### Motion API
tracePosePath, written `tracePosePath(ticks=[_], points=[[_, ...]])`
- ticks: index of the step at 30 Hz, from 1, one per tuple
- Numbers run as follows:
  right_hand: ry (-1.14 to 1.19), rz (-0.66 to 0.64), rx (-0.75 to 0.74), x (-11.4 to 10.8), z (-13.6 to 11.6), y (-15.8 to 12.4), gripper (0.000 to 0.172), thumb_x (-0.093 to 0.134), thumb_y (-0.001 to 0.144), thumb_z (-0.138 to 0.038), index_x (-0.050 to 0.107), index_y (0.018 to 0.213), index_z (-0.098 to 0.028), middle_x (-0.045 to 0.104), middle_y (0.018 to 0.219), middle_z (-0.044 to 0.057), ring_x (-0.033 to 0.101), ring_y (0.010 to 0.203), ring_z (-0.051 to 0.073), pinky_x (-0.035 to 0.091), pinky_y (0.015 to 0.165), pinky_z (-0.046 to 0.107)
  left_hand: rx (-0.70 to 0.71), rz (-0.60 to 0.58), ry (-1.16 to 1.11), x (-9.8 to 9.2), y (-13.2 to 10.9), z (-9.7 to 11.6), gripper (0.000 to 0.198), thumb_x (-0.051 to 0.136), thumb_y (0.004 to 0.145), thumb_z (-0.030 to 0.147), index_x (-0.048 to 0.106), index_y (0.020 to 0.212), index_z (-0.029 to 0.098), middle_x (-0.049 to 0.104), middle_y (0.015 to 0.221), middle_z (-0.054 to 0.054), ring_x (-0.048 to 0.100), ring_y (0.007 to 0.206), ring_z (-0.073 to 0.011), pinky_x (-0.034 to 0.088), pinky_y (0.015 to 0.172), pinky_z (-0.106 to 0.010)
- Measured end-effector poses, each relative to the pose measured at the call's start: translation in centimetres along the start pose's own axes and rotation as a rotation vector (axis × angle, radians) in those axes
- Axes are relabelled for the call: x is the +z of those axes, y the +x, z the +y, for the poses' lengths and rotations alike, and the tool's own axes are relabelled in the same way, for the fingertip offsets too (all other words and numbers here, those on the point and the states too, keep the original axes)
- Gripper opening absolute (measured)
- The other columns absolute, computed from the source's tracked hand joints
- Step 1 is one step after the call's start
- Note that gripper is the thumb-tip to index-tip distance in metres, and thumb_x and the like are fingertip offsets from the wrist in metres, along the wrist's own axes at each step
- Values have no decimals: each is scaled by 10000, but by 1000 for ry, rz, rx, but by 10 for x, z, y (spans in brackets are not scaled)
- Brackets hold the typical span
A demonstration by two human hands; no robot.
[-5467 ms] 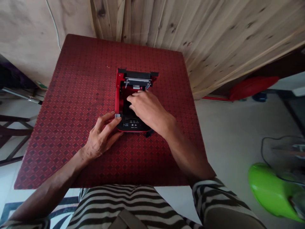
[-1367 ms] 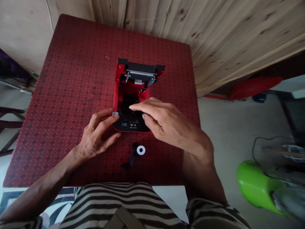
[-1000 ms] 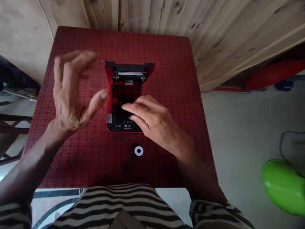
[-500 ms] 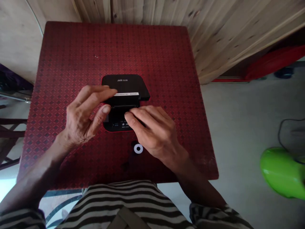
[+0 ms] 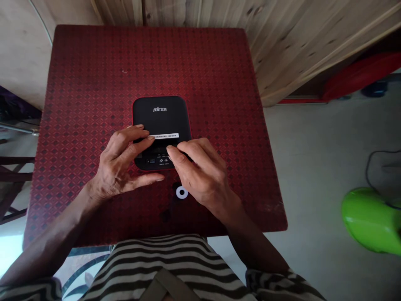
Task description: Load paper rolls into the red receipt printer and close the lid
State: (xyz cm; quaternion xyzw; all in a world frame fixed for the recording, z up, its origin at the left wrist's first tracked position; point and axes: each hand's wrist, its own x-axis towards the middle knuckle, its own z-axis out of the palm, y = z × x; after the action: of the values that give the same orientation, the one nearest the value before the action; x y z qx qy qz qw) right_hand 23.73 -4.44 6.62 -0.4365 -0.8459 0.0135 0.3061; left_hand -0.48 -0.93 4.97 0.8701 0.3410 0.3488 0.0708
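A flat black box (image 5: 161,117) with rounded corners and a red edge lies on the table, with pale lettering at its far end and a white printed strip across its middle. Small white symbols mark its near end. My left hand (image 5: 120,163) is open at the box's left side, its fingertips on the strip's left end and its thumb stretched out below the near edge. My right hand (image 5: 202,167) is closed around the lower right edge, thumb and forefinger on the top; its other fingertips are hidden. Just below sits a white ring with a dark centre (image 5: 181,192).
A red patterned cloth covers the table (image 5: 219,75). Wooden panelling (image 5: 194,14) stands behind it. On the floor to the right is a shiny green object (image 5: 371,219) with a dark cord near it. A dark wooden chair (image 5: 14,177) stands at the left.
The box's raised middle flap with the white strip has come down and now looks nearly flat. My left hand moved right and nearer, with its thumb now below the box. My right hand barely moved.
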Motion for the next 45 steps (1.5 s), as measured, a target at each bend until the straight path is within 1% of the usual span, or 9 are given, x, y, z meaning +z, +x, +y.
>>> tracePosePath(ticks=[5, 11, 14, 16, 20, 24, 30, 35, 45], points=[[21, 13, 17, 2, 1, -1, 307, 564, 1010, -58, 722, 1215, -223, 754, 1011, 87, 640, 936, 228, 589, 846, 400, 10, -11, 26, 2, 0, -2, 680, 808, 887, 569, 570, 1446, 264, 662, 1340, -96, 663, 1288, -299, 594, 1094, -513], [38, 47, 13, -1, 0, -2, 291, 591, 1020, -106, 707, 1261, -221, 748, 1014, 83, 662, 936, 229, 593, 871, 394, 10, 8, 13, 5, 1, -1, 713, 852, 839, 569, 587, 1424, 259, 664, 1321, -105, 661, 1277, -312, 570, 1106, -523], [135, 181, 134, -3, 5, -9, 354, 639, 1024, -176, 654, 1371, -244, 752, 1084, 73, 701, 981, 218, 606, 900, 380, -21, 22, 31, 3, -5, 5, 745, 847, 839, 584, 577, 1452, 259, 633, 1385, -119, 627, 1330, -331, 547, 1132, -528], [234, 287, 274, 2, 13, -17, 308, 633, 1036, -216, 672, 1340, -251, 764, 1075, 63, 730, 960, 201, 618, 859, 350, -49, 90, 84, 1, -14, 10, 788, 875, 814, 575, 576, 1463, 243, 618, 1411, -134, 623, 1329, -331, 547, 1133, -511], [510, 284, 480, 28, 30, -32, 181, 590, 1065, -293, 745, 1148, -250, 806, 1004, 44, 780, 881, 180, 617, 712, 282, -40, 120, 218, 1, -35, 14, 725, 923, 804, 419, 601, 1410, 188, 665, 1332, -149, 683, 1199, -293, 604, 1020, -428], [595, 250, 501, 48, 35, -38, 195, 573, 1074, -324, 754, 1093, -254, 818, 1033, 29, 786, 888, 169, 624, 737, 279, 17, 100, 306, 6, -42, 10, 690, 893, 841, 387, 571, 1424, 208, 687, 1331, -145, 711, 1165, -290, 635, 942, -414], [555, 183, 526, 51, 32, -43, 265, 513, 1091, -323, 753, 1164, -237, 821, 1153, 68, 778, 1031, 206, 622, 900, 374, -25, 133, 281, 9, -42, 10, 735, 886, 848, 385, 529, 1475, 244, 691, 1353, -119, 713, 1205, -269, 630, 1005, -395], [501, 218, 466, 54, 31, -44, 280, 492, 1093, -260, 757, 1178, -227, 827, 1148, 81, 790, 1026, 196, 629, 883, 347, -46, 155, 276, 11, -43, 13, 746, 913, 818, 350, 556, 1454, 198, 679, 1367, -148, 702, 1228, -280, 626, 1026, -399], [457, 244, 434, 55, 30, -43, 287, 481, 1092, -225, 753, 1180, -237, 827, 1114, 76, 794, 1011, 186, 632, 877, 327, -102, 125, 233, 5, -36, 15, 664, 930, 796, 377, 614, 1361, 229, 676, 1403, -131, 699, 1268, -292, 630, 1033, -424]])
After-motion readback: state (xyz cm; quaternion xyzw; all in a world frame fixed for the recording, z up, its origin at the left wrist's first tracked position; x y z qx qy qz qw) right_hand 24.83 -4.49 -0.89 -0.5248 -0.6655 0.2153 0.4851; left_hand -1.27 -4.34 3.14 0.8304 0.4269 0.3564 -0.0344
